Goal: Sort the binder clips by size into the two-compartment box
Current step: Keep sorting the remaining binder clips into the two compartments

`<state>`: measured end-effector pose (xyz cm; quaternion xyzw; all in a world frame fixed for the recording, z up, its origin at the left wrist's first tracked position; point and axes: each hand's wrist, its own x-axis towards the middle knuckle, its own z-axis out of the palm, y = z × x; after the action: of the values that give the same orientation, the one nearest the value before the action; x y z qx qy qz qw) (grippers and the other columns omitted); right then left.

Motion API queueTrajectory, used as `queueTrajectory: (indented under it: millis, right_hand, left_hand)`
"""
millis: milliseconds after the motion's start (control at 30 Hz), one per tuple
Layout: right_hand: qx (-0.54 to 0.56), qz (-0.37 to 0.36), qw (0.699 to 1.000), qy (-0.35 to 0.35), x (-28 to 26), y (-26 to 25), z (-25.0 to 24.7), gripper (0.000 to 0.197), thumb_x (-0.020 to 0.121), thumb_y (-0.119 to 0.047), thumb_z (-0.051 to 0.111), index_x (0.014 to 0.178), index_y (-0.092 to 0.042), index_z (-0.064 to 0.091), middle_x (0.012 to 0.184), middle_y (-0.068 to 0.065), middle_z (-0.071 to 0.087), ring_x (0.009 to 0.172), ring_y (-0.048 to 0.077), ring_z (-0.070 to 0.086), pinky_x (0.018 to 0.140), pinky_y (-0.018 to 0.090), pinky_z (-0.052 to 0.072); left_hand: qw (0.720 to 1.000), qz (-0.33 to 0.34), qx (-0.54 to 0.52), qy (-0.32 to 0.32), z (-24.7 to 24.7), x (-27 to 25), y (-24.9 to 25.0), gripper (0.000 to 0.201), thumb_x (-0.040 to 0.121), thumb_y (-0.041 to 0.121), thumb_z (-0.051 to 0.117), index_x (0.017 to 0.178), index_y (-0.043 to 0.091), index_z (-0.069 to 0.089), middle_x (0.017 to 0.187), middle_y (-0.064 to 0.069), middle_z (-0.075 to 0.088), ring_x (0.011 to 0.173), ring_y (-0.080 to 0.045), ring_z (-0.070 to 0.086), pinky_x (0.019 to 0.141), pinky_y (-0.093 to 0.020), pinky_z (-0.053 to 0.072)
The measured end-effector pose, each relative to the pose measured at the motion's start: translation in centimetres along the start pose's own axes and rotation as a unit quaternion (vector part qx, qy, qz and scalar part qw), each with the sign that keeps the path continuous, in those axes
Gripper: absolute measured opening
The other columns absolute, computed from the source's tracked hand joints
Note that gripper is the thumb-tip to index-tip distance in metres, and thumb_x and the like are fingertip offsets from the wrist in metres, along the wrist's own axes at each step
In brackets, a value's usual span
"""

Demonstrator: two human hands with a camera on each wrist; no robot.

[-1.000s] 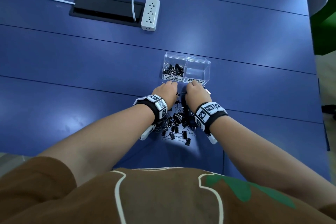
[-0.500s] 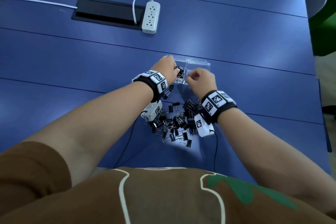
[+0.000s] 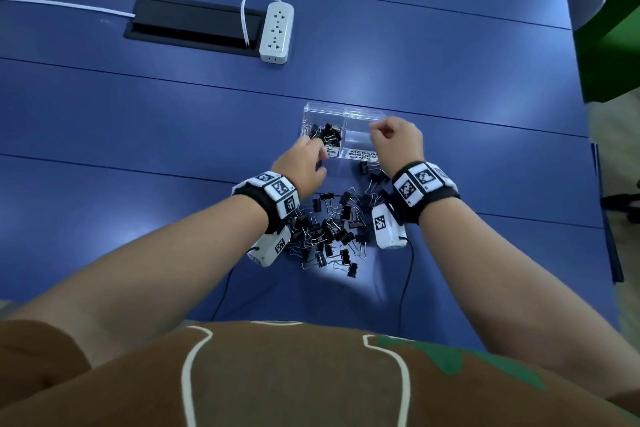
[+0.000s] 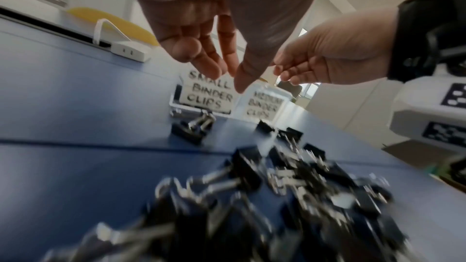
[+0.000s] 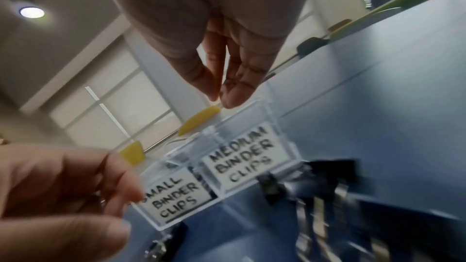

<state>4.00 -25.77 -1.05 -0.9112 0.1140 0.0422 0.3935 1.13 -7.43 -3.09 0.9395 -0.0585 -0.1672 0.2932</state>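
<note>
I see a clear two-compartment box (image 3: 346, 121) just ahead of my hands, its front labels reading SMALL BINDER CLIPS and MEDIUM BINDER CLIPS. A few black clips (image 3: 325, 137) sit in its small side. The loose binder clips (image 3: 332, 229) lie heaped between my wrists.

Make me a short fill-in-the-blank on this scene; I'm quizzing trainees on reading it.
1. The clear box has ____ compartments.
2. The clips already in the box lie in the compartment labelled ____.
3. The compartment labelled MEDIUM BINDER CLIPS holds ____ clips.
4. The white power strip lies on the ____ table.

Missing words: two; SMALL BINDER CLIPS; no; blue
</note>
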Motion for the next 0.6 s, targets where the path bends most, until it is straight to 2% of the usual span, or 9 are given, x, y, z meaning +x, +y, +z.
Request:
queueTrajectory:
  millis: [67,167,267,367,500,600]
  right_hand:
    - [-0.003,0.034,0.999,0.006,-1.3,2.3,-0.9,0.019,0.086,-0.013,0.052,0.091,-0.015,0.070,0.097,0.003,0.070,0.085,0.015,0.060,0.087,0.030,0.051]
    - [-0.036,0.066,0.997,-0.011,-3.4,5.8,-1.1,0.015,0.087,-0.013,0.053,0.089,-0.017,0.068,0.096,0.004,0.069,0.082,0.015,0.059,0.079,0.025,0.047]
    - [-0.074,0.058,0.995,-0.045,-5.0,8.2,-0.4,0.013,0.085,-0.017,0.059,0.097,-0.017,0.064,0.094,0.005,0.063,0.079,0.014,0.054,0.075,0.023,0.040]
    - [-0.087,0.043,0.992,-0.082,-6.1,9.1,0.5,0.021,0.083,-0.019,0.064,0.105,-0.018,0.062,0.091,0.003,0.054,0.078,0.017,0.052,0.075,0.026,0.042]
    - [-0.077,0.040,0.990,-0.115,-6.8,9.4,0.5,0.015,0.082,-0.016,0.064,0.096,-0.016,0.066,0.085,0.000,0.058,0.078,0.016,0.054,0.078,0.026,0.046]
    - [-0.050,0.055,0.991,-0.110,-6.5,9.6,-0.3,0.010,0.081,-0.013,0.062,0.087,-0.017,0.068,0.077,-0.001,0.062,0.073,0.015,0.057,0.072,0.023,0.045]
  left_hand:
    - [0.999,0.020,0.022,-0.043,1.5,-1.0,0.1,0.010,0.085,0.016,0.055,0.095,0.018,0.055,0.098,0.003,0.048,0.086,-0.022,0.057,0.079,-0.040,0.053]
    - [0.994,0.038,0.058,-0.087,3.6,-1.7,0.7,0.015,0.089,0.021,0.056,0.104,0.018,0.056,0.107,-0.002,0.051,0.095,-0.024,0.058,0.081,-0.040,0.052]
    - [0.992,0.040,0.059,-0.106,4.9,-1.6,1.5,0.028,0.090,0.026,0.057,0.117,0.020,0.054,0.117,-0.005,0.051,0.105,-0.025,0.057,0.088,-0.044,0.052]
    - [0.988,0.044,0.081,-0.121,5.5,-1.1,2.2,0.036,0.092,0.030,0.056,0.127,0.024,0.049,0.122,-0.007,0.049,0.110,-0.026,0.054,0.092,-0.046,0.050]
    - [0.986,0.057,0.101,-0.119,5.9,-0.9,2.4,0.030,0.092,0.030,0.057,0.120,0.022,0.055,0.119,-0.008,0.049,0.111,-0.027,0.052,0.093,-0.044,0.049]
    - [0.989,0.040,0.099,-0.104,5.5,-0.5,1.7,0.027,0.092,0.026,0.056,0.117,0.015,0.057,0.119,-0.010,0.049,0.110,-0.029,0.052,0.094,-0.044,0.048]
